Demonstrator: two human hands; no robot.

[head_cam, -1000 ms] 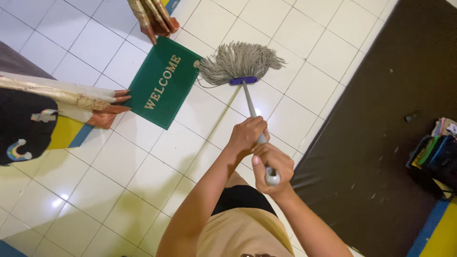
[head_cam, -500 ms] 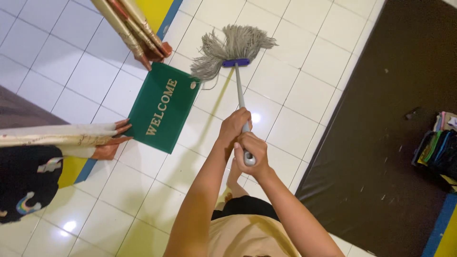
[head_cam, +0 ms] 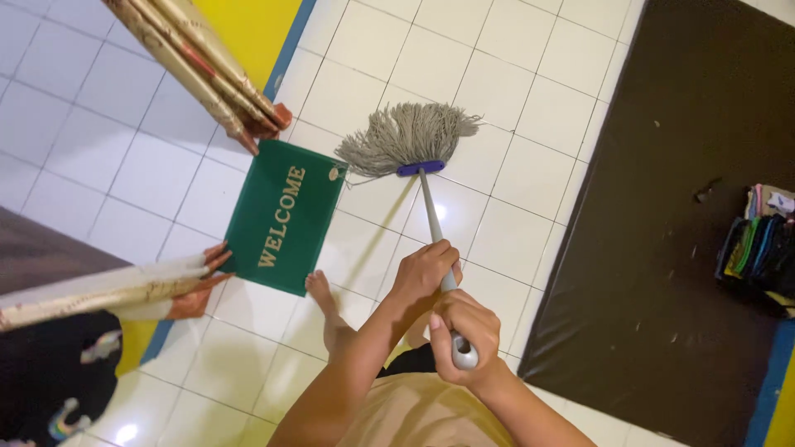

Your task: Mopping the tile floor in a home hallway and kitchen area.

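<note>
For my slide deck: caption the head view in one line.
Both hands, left hand and right hand, grip a grey string mop on white tiles beside a green doormat.

Mop head point(head_cam: 407, 138) on tiled floor point(head_cam: 513, 223) ahead of me, just right of doormat point(head_cam: 284, 217). My left hand point(head_cam: 424, 271) grips mop handle point(head_cam: 437, 228) above my right hand point(head_cam: 465, 331) at its end. My bare foot point(head_cam: 329, 310) just below doormat. Large mat point(head_cam: 679, 215) to right, stacked items point(head_cam: 758, 248) at its far right edge.
</note>
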